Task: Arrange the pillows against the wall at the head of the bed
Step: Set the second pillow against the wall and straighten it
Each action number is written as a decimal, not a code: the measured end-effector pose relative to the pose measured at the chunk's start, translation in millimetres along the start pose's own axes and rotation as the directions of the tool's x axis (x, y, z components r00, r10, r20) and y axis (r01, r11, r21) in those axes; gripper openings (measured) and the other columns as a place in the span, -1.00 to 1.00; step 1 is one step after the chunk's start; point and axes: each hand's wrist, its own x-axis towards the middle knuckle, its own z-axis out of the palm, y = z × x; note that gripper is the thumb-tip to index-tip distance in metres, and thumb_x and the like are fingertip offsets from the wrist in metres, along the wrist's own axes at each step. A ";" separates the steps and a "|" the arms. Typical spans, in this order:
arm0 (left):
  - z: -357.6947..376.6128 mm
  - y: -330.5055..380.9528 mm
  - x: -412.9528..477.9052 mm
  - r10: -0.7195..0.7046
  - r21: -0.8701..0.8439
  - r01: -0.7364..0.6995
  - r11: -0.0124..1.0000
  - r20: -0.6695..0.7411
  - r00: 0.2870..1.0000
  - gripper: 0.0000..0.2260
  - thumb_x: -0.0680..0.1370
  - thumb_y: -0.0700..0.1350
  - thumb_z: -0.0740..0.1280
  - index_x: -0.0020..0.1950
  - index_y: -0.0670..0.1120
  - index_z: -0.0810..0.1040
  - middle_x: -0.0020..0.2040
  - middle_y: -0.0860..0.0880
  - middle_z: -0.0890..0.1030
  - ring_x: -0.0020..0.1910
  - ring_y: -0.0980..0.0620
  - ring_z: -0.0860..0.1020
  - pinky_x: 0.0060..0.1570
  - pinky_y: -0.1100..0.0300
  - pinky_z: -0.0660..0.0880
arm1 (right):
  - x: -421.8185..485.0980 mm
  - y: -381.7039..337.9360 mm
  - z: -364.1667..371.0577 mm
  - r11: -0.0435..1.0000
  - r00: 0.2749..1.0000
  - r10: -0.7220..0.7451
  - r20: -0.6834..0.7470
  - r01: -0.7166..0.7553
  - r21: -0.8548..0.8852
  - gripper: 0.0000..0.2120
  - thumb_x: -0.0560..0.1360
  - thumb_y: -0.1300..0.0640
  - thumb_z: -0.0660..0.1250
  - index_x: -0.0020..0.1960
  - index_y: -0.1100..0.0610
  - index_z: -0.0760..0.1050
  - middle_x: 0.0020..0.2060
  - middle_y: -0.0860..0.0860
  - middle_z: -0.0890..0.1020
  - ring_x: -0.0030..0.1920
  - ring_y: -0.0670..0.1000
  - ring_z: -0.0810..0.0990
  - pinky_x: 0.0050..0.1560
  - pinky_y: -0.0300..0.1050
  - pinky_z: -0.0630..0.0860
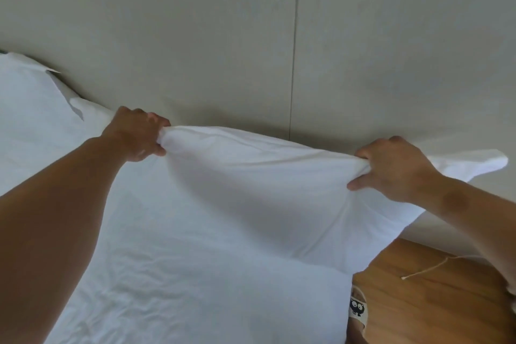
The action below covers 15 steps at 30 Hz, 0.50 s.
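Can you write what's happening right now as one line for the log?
step: placing pillow | left hand: gripping pillow top edge | right hand: gripping same edge | pillow: near wall | second pillow: at left

A pillow [251, 190] is held up at the centre of the view, over the bed sheet [181, 288] and close before the wall [195, 36] at 12 o'clock. Its upper edge is gripped near the left end by the left hand [136, 137], at 10 o'clock, and near the right end by the right hand [391, 170], at 2 o'clock. A second pillow [30, 109] is set against the wall at 9 o'clock. Floor [432, 301] is seen beside the bed at 4 o'clock, with a slipper [358, 308] on it just beside the bed edge.
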 end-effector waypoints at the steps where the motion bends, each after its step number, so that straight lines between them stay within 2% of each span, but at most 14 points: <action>1: 0.2 0.9 8.3 -0.007 0.006 0.007 1.000 -0.022 1.000 -0.65 0.50 0.20 0.46 0.24 0.12 0.60 0.15 0.01 0.74 0.17 -0.10 0.68 0.11 0.09 0.43 | 5.9 -1.1 -4.1 1.000 1.000 0.011 -0.022 -0.011 -0.020 -0.70 0.30 -0.22 0.58 -0.28 -0.10 0.50 -0.32 -0.14 0.52 -0.14 0.05 0.49 -0.13 -0.07 0.45; 4: 7.7 4.7 31.3 -0.034 0.012 0.035 0.999 -0.077 0.996 -0.66 0.53 0.20 0.43 0.25 0.12 0.58 0.12 0.02 0.74 0.15 -0.08 0.69 0.14 0.08 0.42 | 21.3 -0.5 -4.1 0.998 0.994 0.060 -0.091 -0.062 -0.013 -0.68 0.32 -0.22 0.56 -0.21 0.01 0.60 -0.29 -0.07 0.59 -0.15 0.08 0.50 -0.12 -0.03 0.51; 6: 15.7 8.8 42.8 -0.044 -0.051 0.041 0.998 -0.056 0.997 -0.66 0.54 0.15 0.44 0.28 0.09 0.57 0.11 -0.01 0.73 0.16 -0.10 0.67 0.20 0.05 0.43 | 27.6 3.9 3.0 0.996 0.995 0.077 -0.058 -0.075 0.040 -0.65 0.31 -0.23 0.56 -0.20 0.02 0.56 -0.26 -0.08 0.60 -0.08 0.10 0.55 -0.06 0.01 0.54; 7: 18.6 11.2 47.1 -0.037 -0.090 0.034 0.995 -0.024 0.999 -0.62 0.54 0.12 0.46 0.32 0.09 0.54 0.13 -0.03 0.72 0.19 -0.10 0.65 0.24 0.04 0.43 | 28.2 6.8 7.5 0.996 0.997 0.076 -0.009 -0.075 0.040 -0.63 0.30 -0.26 0.55 -0.14 -0.01 0.56 -0.17 -0.09 0.62 0.02 0.10 0.56 0.02 0.03 0.54; 8: 20.7 12.8 51.4 -0.019 -0.112 0.020 0.993 0.010 1.000 -0.57 0.53 0.10 0.47 0.38 0.09 0.50 0.18 -0.02 0.70 0.25 -0.09 0.63 0.28 0.03 0.42 | 28.2 10.0 10.9 0.997 0.996 0.075 0.039 -0.075 0.004 -0.56 0.27 -0.31 0.53 -0.01 -0.07 0.56 -0.03 -0.09 0.62 0.15 0.10 0.54 0.13 0.04 0.50; 9: 21.9 13.1 56.1 0.001 -0.111 0.003 0.994 0.040 0.999 -0.50 0.53 0.10 0.48 0.44 0.11 0.45 0.25 -0.01 0.68 0.32 -0.08 0.59 0.33 0.02 0.39 | 28.4 15.4 13.5 0.994 0.992 0.094 0.085 -0.089 -0.059 -0.37 0.22 -0.36 0.51 0.20 -0.12 0.53 0.14 -0.08 0.60 0.27 0.10 0.49 0.22 0.05 0.45; 10: 21.9 12.0 61.0 0.013 -0.097 -0.006 0.995 0.071 0.997 -0.45 0.53 0.09 0.49 0.48 0.12 0.41 0.30 0.01 0.65 0.38 -0.07 0.54 0.38 0.00 0.34 | 28.5 22.2 15.2 0.989 0.986 0.115 0.120 -0.103 -0.102 -0.18 0.17 -0.38 0.52 0.36 -0.14 0.44 0.27 -0.07 0.56 0.33 0.11 0.46 0.26 0.04 0.41; 11: 21.9 9.6 65.9 0.010 -0.085 -0.002 0.996 0.097 0.995 -0.42 0.53 0.08 0.49 0.50 0.12 0.38 0.33 0.03 0.63 0.42 -0.06 0.51 0.44 -0.04 0.28 | 28.6 28.2 16.3 0.986 0.981 0.136 0.136 -0.121 -0.118 -0.06 0.13 -0.37 0.55 0.43 -0.14 0.35 0.32 -0.06 0.55 0.33 0.11 0.48 0.24 0.02 0.42; 13: 21.7 2.4 75.6 -0.012 -0.065 0.020 0.998 0.121 0.993 -0.48 0.53 0.05 0.50 0.46 0.11 0.43 0.32 0.03 0.64 0.42 -0.06 0.51 0.49 -0.15 0.19 | 29.3 35.9 18.3 0.984 0.978 0.164 0.129 -0.152 -0.097 -0.01 0.11 -0.30 0.61 0.45 -0.13 0.30 0.26 -0.02 0.61 0.25 0.13 0.57 0.13 -0.01 0.49; 15: 22.5 -4.8 82.5 -0.029 -0.027 0.032 0.999 0.107 0.994 -0.57 0.56 0.05 0.47 0.41 0.12 0.50 0.32 0.04 0.66 0.39 -0.06 0.55 0.51 -0.19 0.17 | 31.0 35.9 20.7 0.976 0.977 0.195 0.088 -0.184 -0.120 -0.14 0.21 -0.26 0.59 0.43 -0.15 0.36 0.18 0.00 0.67 0.19 0.14 0.62 0.05 -0.02 0.52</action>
